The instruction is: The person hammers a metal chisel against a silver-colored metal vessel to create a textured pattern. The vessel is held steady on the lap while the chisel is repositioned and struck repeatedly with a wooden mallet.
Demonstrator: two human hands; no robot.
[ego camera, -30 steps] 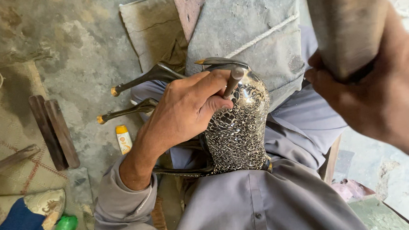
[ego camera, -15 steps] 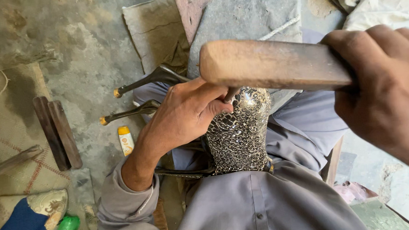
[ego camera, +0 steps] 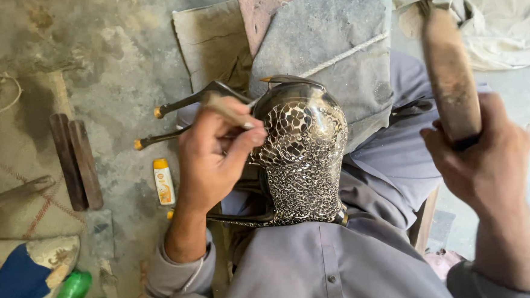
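Silver-toned, domed metal vessel (ego camera: pixel 305 159) sits in our lap, mostly covered with chased scale pattern, its far crown left plain, while our left hand (ego camera: pixel 214 161) pinches a punch (ego camera: pixel 230 111) and our right hand (ego camera: pixel 486 161) grips a raised wooden mallet (ego camera: pixel 451 76).

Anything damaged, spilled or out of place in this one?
Nothing stands out. The patterned metal vessel sits steady on the lap, the left hand holds a punch to it, and the right hand grips a wooden mallet.
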